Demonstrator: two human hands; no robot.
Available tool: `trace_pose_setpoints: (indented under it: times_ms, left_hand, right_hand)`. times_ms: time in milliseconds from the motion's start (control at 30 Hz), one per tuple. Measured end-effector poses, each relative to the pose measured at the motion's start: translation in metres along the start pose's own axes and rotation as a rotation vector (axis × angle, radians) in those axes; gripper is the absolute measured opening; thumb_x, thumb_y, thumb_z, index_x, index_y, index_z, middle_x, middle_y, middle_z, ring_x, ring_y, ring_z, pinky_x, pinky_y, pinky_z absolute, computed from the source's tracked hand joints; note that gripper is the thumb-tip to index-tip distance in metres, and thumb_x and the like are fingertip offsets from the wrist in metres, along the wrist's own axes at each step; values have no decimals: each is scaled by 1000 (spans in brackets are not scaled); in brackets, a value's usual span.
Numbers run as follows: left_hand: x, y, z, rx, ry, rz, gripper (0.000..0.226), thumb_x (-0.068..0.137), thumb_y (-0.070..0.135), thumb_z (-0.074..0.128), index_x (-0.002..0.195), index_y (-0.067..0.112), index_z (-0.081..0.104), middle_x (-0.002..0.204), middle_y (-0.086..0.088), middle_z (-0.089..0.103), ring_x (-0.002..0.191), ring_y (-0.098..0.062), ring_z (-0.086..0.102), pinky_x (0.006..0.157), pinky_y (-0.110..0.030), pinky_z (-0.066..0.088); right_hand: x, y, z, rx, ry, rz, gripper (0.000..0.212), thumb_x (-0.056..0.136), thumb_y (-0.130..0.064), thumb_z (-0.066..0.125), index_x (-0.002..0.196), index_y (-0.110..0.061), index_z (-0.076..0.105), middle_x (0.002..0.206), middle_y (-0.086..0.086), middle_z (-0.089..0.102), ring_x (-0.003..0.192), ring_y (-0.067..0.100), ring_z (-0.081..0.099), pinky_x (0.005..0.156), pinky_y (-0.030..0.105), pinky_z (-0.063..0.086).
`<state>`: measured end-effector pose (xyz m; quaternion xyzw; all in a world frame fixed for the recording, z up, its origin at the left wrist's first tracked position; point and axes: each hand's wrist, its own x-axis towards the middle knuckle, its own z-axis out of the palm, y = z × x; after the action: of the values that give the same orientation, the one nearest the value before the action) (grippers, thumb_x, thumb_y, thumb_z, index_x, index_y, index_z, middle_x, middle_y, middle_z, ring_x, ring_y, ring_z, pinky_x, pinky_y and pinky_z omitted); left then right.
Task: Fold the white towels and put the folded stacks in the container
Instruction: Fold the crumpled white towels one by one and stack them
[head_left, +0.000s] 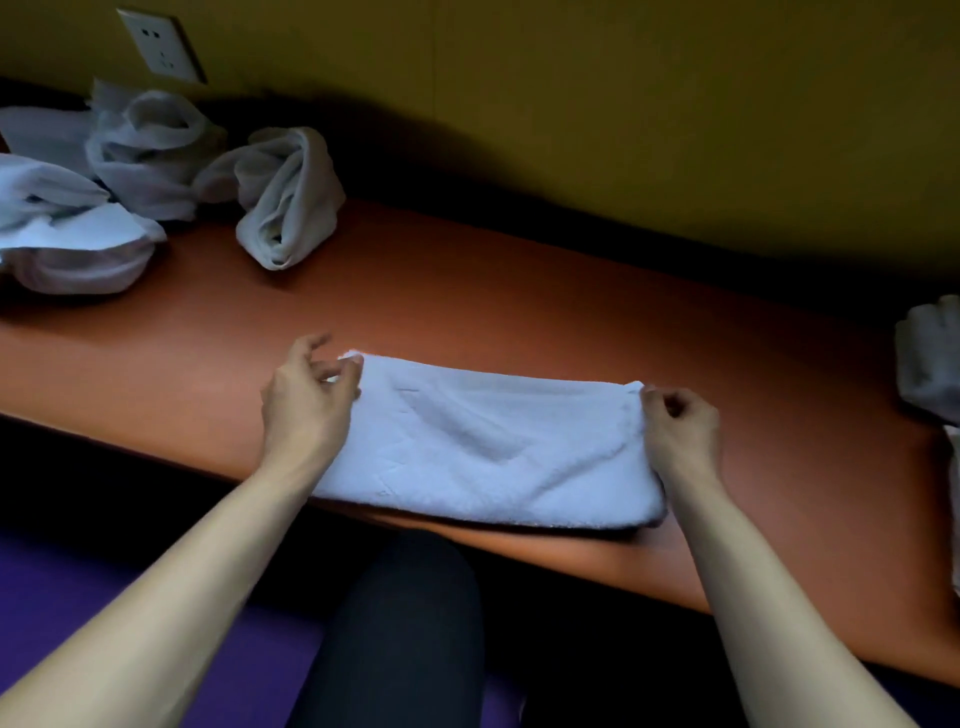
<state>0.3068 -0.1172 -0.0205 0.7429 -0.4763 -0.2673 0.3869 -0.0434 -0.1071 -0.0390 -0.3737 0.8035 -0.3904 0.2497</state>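
Observation:
A white towel (488, 441) lies folded lengthwise into a long strip near the front edge of the reddish-brown table (519, 312). My left hand (306, 400) pinches its far left corner between thumb and fingers. My right hand (680, 426) pinches the far right corner with curled fingers. Several crumpled white towels (156, 171) lie in a heap at the table's far left. No container is in view.
More white cloth (930, 364) sits at the table's right edge, cut off by the frame. A wall socket (161, 47) is on the yellow wall behind the heap. My dark-trousered knee (400, 623) is below the table's front edge.

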Motion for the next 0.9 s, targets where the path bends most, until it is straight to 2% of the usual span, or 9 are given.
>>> trace_pose_setpoints:
  times_ms: [67, 167, 233, 300, 400, 500, 600, 667, 900]
  left_hand:
    - [-13, -6, 8, 83, -73, 137, 42, 95, 33, 63, 134, 23, 52, 124, 7, 67, 96, -12, 68, 95, -38, 50]
    - [-45, -9, 24, 258, -178, 578, 45, 96, 35, 51, 136, 16, 57, 138, -2, 60, 120, -26, 60, 102, -45, 46]
    - [-65, -7, 36, 427, -331, 736, 49, 97, 42, 41, 141, 24, 54, 150, -3, 50, 134, -30, 49, 108, -48, 40]
    - [-78, -3, 46, 607, -475, 723, 56, 99, 52, 26, 151, 35, 38, 164, 2, 27, 150, -29, 24, 119, -48, 22]
    - [-82, -7, 51, 745, -521, 674, 59, 99, 55, 13, 157, 45, 12, 168, 6, 2, 155, -26, -4, 122, -51, -1]
    - [-80, -9, 51, 787, -539, 653, 58, 100, 55, 15, 156, 49, 2, 168, 7, -3, 154, -26, -9, 121, -57, -4]
    - [-80, -3, 51, 845, -583, 644, 58, 102, 55, 15, 153, 51, -12, 166, 10, -18, 152, -25, -21, 119, -59, -10]
    - [-81, 5, 56, 875, -619, 653, 58, 103, 56, 14, 151, 51, -19, 163, 11, -26, 150, -25, -27, 118, -59, -12]
    - [-94, 30, 94, 891, -718, 728, 59, 103, 56, 10, 152, 47, -20, 161, 9, -33, 148, -27, -32, 116, -61, -16]
  right_hand:
    - [-7, 1, -3, -40, 15, -13, 24, 96, -36, 58, 90, -14, 65, 85, 3, 67, 85, 28, 62, 71, 33, 42]
    - [-26, 0, -8, -115, 2, -12, 28, 96, -44, 54, 101, -16, 59, 92, 0, 64, 88, 26, 60, 73, 33, 40]
    - [-41, 3, -9, -258, -48, -1, 37, 93, -51, 54, 107, -17, 56, 99, 2, 64, 94, 29, 61, 73, 35, 42]
    - [-54, 6, -8, -381, -85, 2, 46, 90, -56, 55, 111, -16, 53, 103, 5, 63, 99, 33, 61, 73, 36, 41]
    - [-63, 6, -8, -363, -126, 77, 48, 89, -56, 59, 115, -16, 53, 98, 2, 60, 102, 33, 60, 74, 35, 40]
    - [-62, 11, -10, -212, -174, 80, 36, 90, -50, 62, 102, -16, 65, 94, 0, 69, 96, 31, 64, 74, 35, 48]
    - [-63, 13, -18, -70, -108, 54, 28, 96, -40, 60, 85, -15, 65, 80, -6, 66, 85, 28, 63, 64, 32, 41]
    - [-66, 13, -26, -23, -43, 55, 29, 97, -39, 57, 83, -15, 63, 78, -6, 65, 81, 27, 61, 66, 32, 40]
    - [-60, 26, -65, 54, 67, 128, 36, 94, -40, 60, 79, -8, 62, 74, 7, 64, 74, 30, 58, 63, 33, 42]
